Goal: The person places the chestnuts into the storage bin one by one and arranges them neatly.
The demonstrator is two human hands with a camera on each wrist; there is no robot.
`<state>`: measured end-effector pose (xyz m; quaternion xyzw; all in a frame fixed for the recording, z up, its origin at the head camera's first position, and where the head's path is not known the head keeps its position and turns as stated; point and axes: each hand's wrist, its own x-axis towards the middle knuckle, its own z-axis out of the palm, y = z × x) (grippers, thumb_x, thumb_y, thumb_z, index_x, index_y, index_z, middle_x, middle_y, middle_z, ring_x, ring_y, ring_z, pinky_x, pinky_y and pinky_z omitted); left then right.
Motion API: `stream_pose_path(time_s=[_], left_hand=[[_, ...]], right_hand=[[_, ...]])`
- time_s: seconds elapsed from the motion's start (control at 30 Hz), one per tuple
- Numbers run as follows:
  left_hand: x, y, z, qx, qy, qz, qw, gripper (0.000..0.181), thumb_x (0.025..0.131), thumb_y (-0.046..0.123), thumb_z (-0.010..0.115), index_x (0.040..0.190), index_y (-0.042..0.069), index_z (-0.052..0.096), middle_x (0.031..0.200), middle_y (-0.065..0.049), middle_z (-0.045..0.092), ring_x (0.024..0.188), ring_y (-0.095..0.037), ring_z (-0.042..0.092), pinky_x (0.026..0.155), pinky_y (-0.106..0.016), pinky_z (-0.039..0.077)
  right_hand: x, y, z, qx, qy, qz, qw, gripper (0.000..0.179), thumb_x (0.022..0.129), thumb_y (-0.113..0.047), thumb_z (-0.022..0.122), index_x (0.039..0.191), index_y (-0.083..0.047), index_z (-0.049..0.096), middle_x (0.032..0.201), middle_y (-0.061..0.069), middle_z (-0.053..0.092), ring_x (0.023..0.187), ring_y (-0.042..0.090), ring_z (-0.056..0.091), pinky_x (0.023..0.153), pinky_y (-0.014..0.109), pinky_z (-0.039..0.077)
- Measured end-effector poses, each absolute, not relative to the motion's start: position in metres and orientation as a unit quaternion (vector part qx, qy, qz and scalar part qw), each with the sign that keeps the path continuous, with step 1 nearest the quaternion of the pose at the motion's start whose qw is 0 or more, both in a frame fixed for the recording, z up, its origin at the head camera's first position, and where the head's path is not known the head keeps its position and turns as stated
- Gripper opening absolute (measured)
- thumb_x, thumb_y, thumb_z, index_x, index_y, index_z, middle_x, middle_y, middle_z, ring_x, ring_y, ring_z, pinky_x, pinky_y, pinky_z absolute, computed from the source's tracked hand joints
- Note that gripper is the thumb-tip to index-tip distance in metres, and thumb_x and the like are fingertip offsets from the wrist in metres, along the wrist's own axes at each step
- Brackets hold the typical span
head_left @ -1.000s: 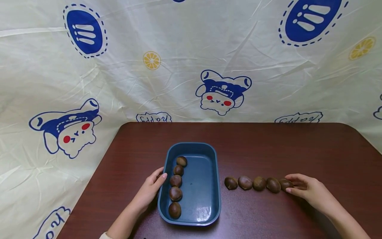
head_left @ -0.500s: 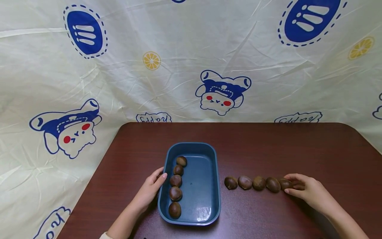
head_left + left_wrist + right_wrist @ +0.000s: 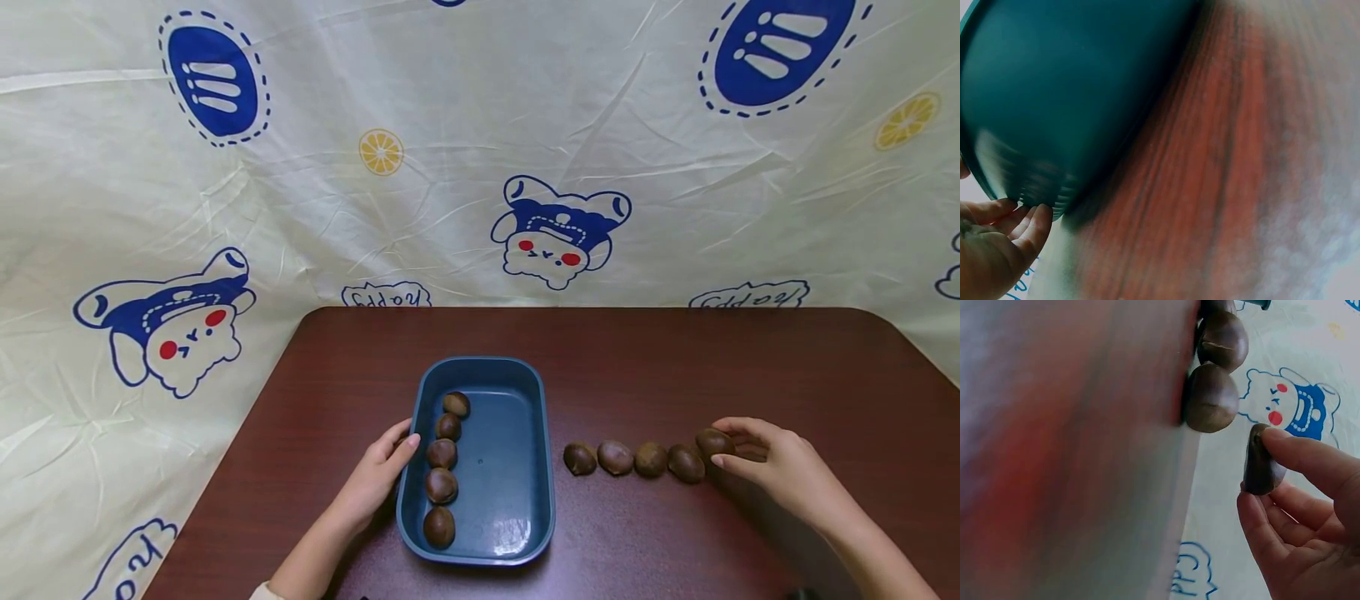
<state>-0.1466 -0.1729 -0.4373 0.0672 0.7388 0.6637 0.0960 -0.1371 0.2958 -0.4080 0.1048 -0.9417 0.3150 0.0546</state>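
A blue plastic tray (image 3: 510, 467) stands on the table, with several chestnuts (image 3: 442, 486) lined up along its left inner side. My left hand (image 3: 378, 467) grips the tray's left wall, thumb at the rim and fingers against the outside; the left wrist view shows the fingertips on the tray wall (image 3: 1072, 94). To the right of the tray, several more chestnuts (image 3: 651, 460) lie in a row on the table. At the row's right end my right hand (image 3: 780, 467) pinches a chestnut (image 3: 714, 443) between thumb and fingers. In the right wrist view this chestnut (image 3: 1262, 461) is apart from the row.
The dark brown wooden table (image 3: 637, 367) reaches back to a pale printed cloth (image 3: 450, 208) hanging behind it. A small dark object (image 3: 804, 594) shows at the bottom edge near the right forearm; its kind cannot be made out.
My right hand has raised the last chestnut of the row off the table, slightly up and away from its neighbour. The left hand and the tray have stayed put.
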Motion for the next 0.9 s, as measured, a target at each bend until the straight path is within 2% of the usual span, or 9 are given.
stream_pose_path(time_s=[0.17, 0.43, 0.7, 0.9], left_hand=[[-0.146, -0.173, -0.437, 0.067, 0.74, 0.662, 0.094, 0.049, 0.093, 0.03, 0.048, 0.132, 0.001, 0.039, 0.121, -0.019, 0.05, 0.103, -0.027, 0.051, 0.083, -0.036, 0.045], [-0.147, -0.172, -0.437, 0.07, 0.741, 0.661, 0.089, 0.049, 0.093, 0.03, 0.048, 0.131, 0.001, 0.04, 0.121, -0.018, 0.05, 0.103, -0.026, 0.05, 0.084, -0.036, 0.044], [-0.147, -0.173, -0.439, 0.062, 0.751, 0.651, 0.09, 0.052, 0.093, 0.033, 0.048, 0.132, 0.001, 0.039, 0.123, -0.019, 0.049, 0.104, -0.028, 0.05, 0.085, -0.038, 0.043], [-0.147, -0.173, -0.438, 0.068, 0.751, 0.652, 0.087, 0.051, 0.093, 0.033, 0.048, 0.132, 0.001, 0.039, 0.123, -0.018, 0.049, 0.105, -0.027, 0.05, 0.085, -0.038, 0.043]], right_hand=[[-0.139, 0.283, -0.396, 0.119, -0.937, 0.324, 0.056, 0.037, 0.079, -0.023, 0.07, 0.111, -0.008, 0.057, 0.103, 0.012, 0.061, 0.082, -0.001, 0.058, 0.065, 0.021, 0.048], [-0.143, 0.251, -0.382, 0.175, -0.914, 0.359, 0.071, 0.034, 0.078, -0.014, 0.07, 0.11, -0.009, 0.058, 0.102, 0.005, 0.061, 0.085, 0.001, 0.057, 0.072, 0.014, 0.044], [-0.147, 0.214, -0.374, 0.204, -0.899, 0.386, 0.042, 0.032, 0.08, -0.015, 0.068, 0.11, -0.01, 0.058, 0.103, -0.002, 0.06, 0.087, 0.009, 0.058, 0.075, 0.03, 0.048], [-0.15, 0.187, -0.369, 0.228, -0.888, 0.399, 0.027, 0.032, 0.079, -0.018, 0.07, 0.109, -0.015, 0.059, 0.101, -0.008, 0.059, 0.088, 0.009, 0.057, 0.076, 0.03, 0.047]])
